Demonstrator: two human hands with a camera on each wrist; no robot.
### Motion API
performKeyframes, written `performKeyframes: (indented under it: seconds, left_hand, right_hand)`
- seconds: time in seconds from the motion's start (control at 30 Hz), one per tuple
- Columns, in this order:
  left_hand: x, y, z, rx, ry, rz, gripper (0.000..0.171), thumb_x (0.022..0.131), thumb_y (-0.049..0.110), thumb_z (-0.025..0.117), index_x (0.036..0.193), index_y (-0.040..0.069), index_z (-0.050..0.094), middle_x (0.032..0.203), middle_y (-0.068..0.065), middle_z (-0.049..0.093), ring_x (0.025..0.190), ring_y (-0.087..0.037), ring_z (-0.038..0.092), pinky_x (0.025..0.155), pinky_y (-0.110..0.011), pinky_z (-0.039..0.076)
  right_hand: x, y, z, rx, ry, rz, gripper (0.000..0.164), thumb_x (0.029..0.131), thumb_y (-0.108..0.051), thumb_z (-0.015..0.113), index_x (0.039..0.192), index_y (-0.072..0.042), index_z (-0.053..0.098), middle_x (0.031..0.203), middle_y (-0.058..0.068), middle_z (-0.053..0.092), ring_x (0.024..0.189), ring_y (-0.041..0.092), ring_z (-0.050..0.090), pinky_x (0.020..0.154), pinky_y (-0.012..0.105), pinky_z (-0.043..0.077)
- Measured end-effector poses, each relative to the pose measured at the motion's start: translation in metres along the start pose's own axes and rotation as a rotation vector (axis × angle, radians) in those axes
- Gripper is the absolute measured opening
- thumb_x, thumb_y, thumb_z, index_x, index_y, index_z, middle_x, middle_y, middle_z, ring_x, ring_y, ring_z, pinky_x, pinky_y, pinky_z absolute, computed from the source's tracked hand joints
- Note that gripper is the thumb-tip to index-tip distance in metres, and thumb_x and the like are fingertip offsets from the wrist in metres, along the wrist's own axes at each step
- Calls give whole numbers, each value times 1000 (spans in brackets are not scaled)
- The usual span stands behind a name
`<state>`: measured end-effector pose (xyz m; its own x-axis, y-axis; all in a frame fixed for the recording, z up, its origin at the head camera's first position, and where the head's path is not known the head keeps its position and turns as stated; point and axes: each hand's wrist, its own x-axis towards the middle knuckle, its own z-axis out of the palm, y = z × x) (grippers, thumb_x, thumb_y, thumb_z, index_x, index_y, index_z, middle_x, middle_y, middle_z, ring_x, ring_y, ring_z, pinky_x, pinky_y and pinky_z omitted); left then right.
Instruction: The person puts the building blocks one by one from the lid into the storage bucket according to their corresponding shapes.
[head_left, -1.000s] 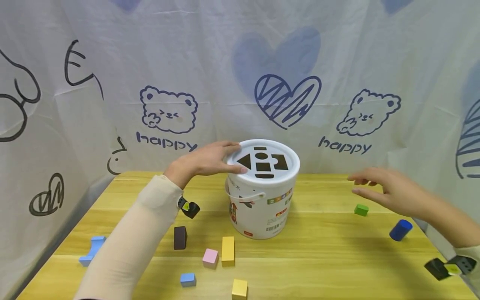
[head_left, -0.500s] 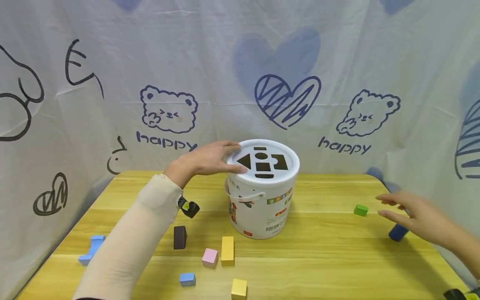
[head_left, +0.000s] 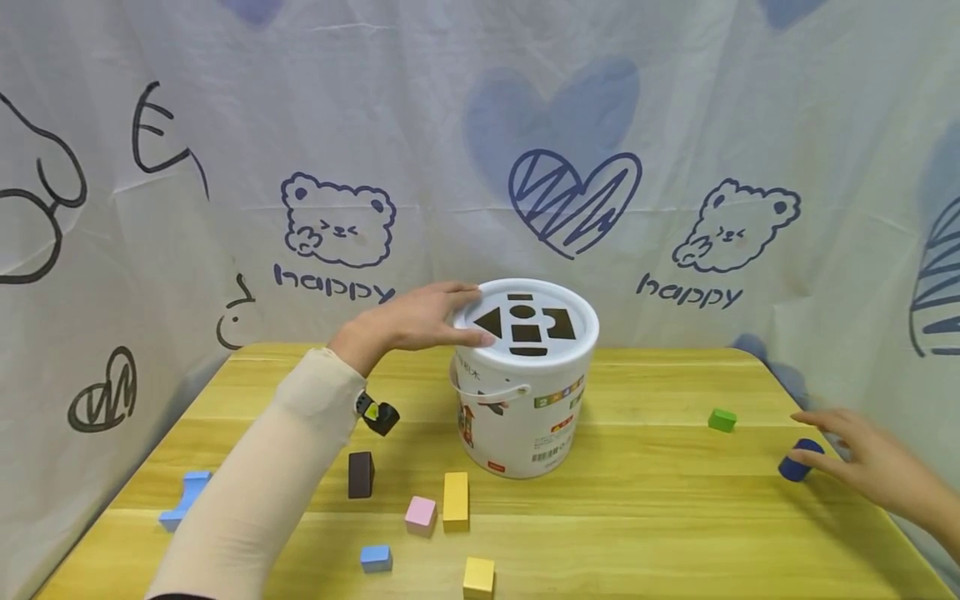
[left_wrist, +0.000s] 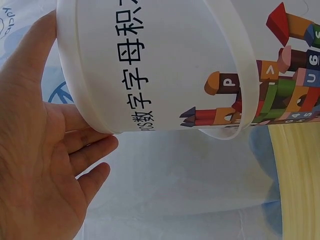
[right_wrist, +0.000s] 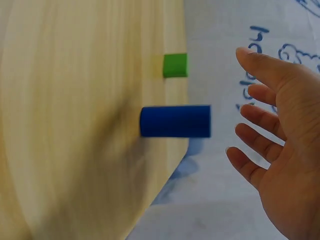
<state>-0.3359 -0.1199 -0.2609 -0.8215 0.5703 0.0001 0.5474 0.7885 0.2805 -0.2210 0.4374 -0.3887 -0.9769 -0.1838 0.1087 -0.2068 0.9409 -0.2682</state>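
A white bucket (head_left: 517, 417) with a shape-hole lid (head_left: 543, 340) stands upright on the wooden table. My left hand (head_left: 416, 321) rests on its left rim, the thumb reaching onto the lid. Seen from the left wrist, the fingers of that hand (left_wrist: 42, 145) lie loosely against the bucket's edge. My right hand (head_left: 873, 462) is at the table's right side, over a dark blue cylinder block (head_left: 797, 468) that stands on end. In the right wrist view its fingers are spread and apart from the blue cylinder (right_wrist: 175, 121).
A green block (head_left: 722, 420) lies between bucket and cylinder. Left and front are a dark brown block (head_left: 361, 475), a pink cube (head_left: 421, 517), yellow blocks (head_left: 456, 502), a small blue block (head_left: 376, 559) and a light blue arch block (head_left: 184, 498). A printed curtain (head_left: 450, 167) hangs behind.
My right hand has moved right and down, from near the green block to the blue cylinder. The left hand has stayed on the bucket's rim.
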Motion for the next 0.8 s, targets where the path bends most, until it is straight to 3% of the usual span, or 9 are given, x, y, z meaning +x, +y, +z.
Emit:
performKeyframes:
  seconds: [0.5, 0.8]
  left_hand:
    - [-1, 1, 0, 2, 4, -4, 101, 79, 80, 53, 154, 15, 32, 159, -5, 25, 144, -28, 24, 115, -52, 21]
    - [-1, 1, -1, 1, 2, -10, 102, 78, 81, 52, 154, 16, 32, 160, -5, 25, 144, -28, 24, 115, -53, 22]
  right_hand:
    - [-2, 29, 21, 51, -23, 66, 77, 91, -40, 69, 130, 22, 44, 123, 41, 51, 96, 50, 60, 78, 60, 51]
    - [-5, 33, 31, 120, 25, 75, 52, 94, -34, 67, 118, 11, 58, 96, 26, 67, 85, 46, 66, 69, 55, 55]
